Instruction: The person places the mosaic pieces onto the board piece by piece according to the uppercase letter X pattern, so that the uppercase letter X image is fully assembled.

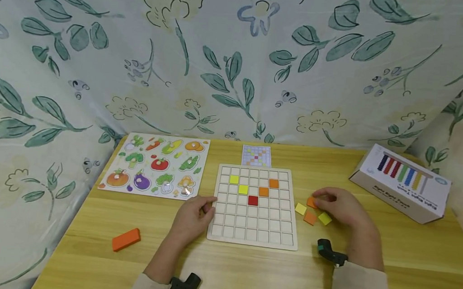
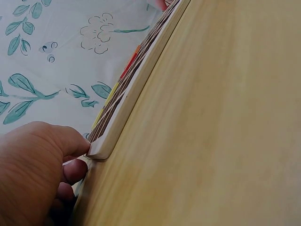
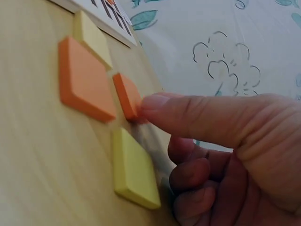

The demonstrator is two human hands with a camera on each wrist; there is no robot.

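Pale with a brown grid on the board (image 1: 251, 222); plain yellow and orange on the loose tiles (image 1: 310, 218); solid red on the single tile (image 1: 253, 200); yellow-brown wood grain across the tabletop (image 1: 254, 275); white with green leaves and blue flowers on the cloth (image 1: 232, 31).

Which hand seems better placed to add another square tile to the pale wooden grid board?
Likely the right hand: it touches an orange square tile beside the board; the left hand touches the board's left edge.

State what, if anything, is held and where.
The right hand seems to pinch an orange tile by one edge, the left hand the board by its left edge.
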